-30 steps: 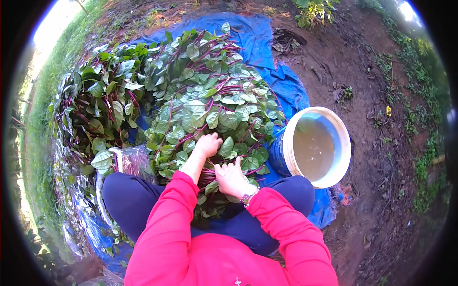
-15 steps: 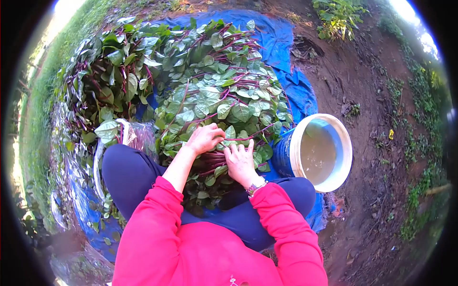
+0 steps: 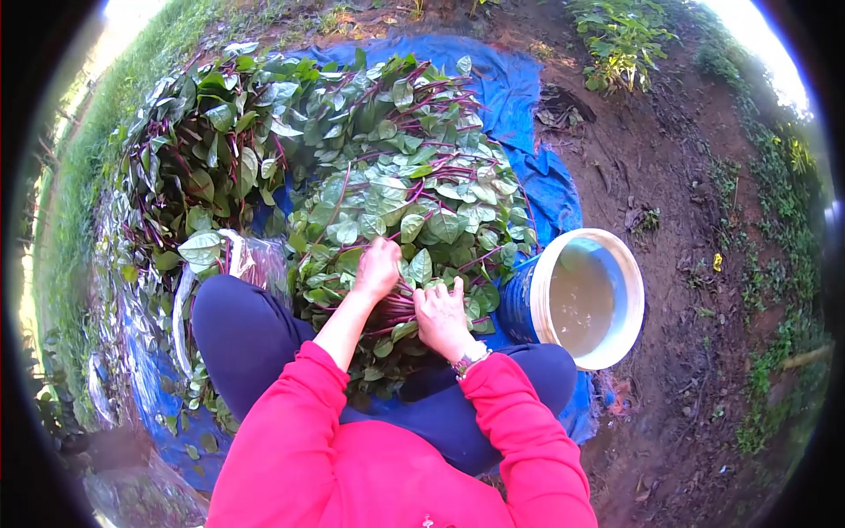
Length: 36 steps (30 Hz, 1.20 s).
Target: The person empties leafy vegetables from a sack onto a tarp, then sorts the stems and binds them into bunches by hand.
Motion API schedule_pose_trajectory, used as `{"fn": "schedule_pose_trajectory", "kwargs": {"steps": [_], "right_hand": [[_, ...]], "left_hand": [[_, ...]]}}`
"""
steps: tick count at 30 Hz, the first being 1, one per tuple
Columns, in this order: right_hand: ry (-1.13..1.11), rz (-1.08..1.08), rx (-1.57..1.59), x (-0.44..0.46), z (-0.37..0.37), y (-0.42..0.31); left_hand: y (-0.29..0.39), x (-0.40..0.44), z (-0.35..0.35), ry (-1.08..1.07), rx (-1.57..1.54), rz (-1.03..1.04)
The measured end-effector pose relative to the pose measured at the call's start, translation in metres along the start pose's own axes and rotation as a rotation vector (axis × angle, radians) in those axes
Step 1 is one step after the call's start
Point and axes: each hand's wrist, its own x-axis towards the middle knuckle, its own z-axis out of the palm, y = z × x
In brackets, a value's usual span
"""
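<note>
Leafy greens with purple-red stems (image 3: 440,224) are heaped in front of my crossed legs. A bundle of stems (image 3: 393,310) lies between my two hands. My left hand (image 3: 378,269) is closed at the bundle's upper left, its fingers curled downward; what they pinch is too small to make out. On the right side of the bundle, my right hand (image 3: 440,317) is wrapped against the stems, with its index finger raised. A bracelet or watch circles my right wrist.
A bucket (image 3: 632,299) of murky water stands by my right knee. Blue tarp (image 3: 515,97) lies under the greens. More greens (image 3: 198,167) are piled at the left, near clear plastic wrap (image 3: 264,261). Muddy ground and weeds (image 3: 620,40) lie beyond.
My left hand has shifted from above the bundle to its upper left, and its fingers have curled in more. My right hand stays beside the stems.
</note>
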Motion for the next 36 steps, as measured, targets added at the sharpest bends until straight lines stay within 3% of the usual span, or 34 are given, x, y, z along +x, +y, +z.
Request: {"fn": "schedule_pose_trajectory", "kwargs": {"steps": [2, 8, 10, 12, 14, 16, 19, 22, 24, 28, 29, 30, 31, 32, 34, 36], "right_hand": [[-0.004, -0.024, 0.019, -0.002, 0.003, -0.001], [-0.008, -0.035, 0.032, 0.002, 0.004, 0.001], [0.066, -0.056, 0.033, 0.004, 0.003, 0.002], [0.05, -0.054, 0.03, 0.003, 0.005, 0.004], [0.042, -0.055, 0.021, 0.003, 0.011, 0.005], [0.016, -0.056, 0.045, 0.003, 0.014, 0.006], [0.152, -0.117, 0.008, 0.005, 0.013, 0.007], [0.07, -0.116, 0.027, 0.005, 0.011, 0.007], [0.08, -0.118, 0.012, 0.001, 0.007, 0.007], [0.069, -0.16, 0.063, 0.0, 0.003, 0.006], [0.045, -0.157, 0.077, 0.0, 0.003, 0.006], [0.021, -0.156, 0.093, 0.0, 0.003, 0.006], [0.021, -0.158, 0.092, 0.001, 0.004, 0.005], [0.038, -0.171, 0.089, 0.001, 0.004, 0.002], [0.023, -0.184, 0.071, 0.003, -0.002, 0.0], [0.059, -0.189, 0.083, 0.005, -0.005, 0.0]], "left_hand": [[-0.006, 0.017, 0.002, 0.203, 0.204, 0.013], [-0.012, 0.044, 0.029, 0.068, 0.724, 0.047], [-0.006, 0.047, 0.027, -0.17, 0.7, -0.035], [0.0, 0.044, 0.02, -0.184, 0.657, -0.019], [0.005, 0.039, 0.008, -0.191, 0.107, 0.0], [0.018, 0.029, -0.021, -0.369, -0.243, -0.07], [0.006, 0.018, -0.033, -0.573, -0.235, 0.037], [-0.012, 0.021, -0.033, -0.842, -0.357, 0.02], [-0.018, 0.027, -0.036, -1.027, -0.19, -0.101], [-0.01, 0.045, -0.038, -1.106, -0.083, 0.031], [-0.014, 0.051, -0.03, -1.001, -0.232, 0.059], [-0.02, 0.06, -0.016, -0.708, -0.177, 0.124], [-0.005, 0.067, -0.011, -0.436, -0.04, 0.0], [0.01, 0.069, -0.008, -0.129, 0.172, 0.009], [0.016, 0.088, 0.008, 0.03, 0.438, 0.052], [0.014, 0.1, 0.017, 0.019, 0.538, 0.086]]}}
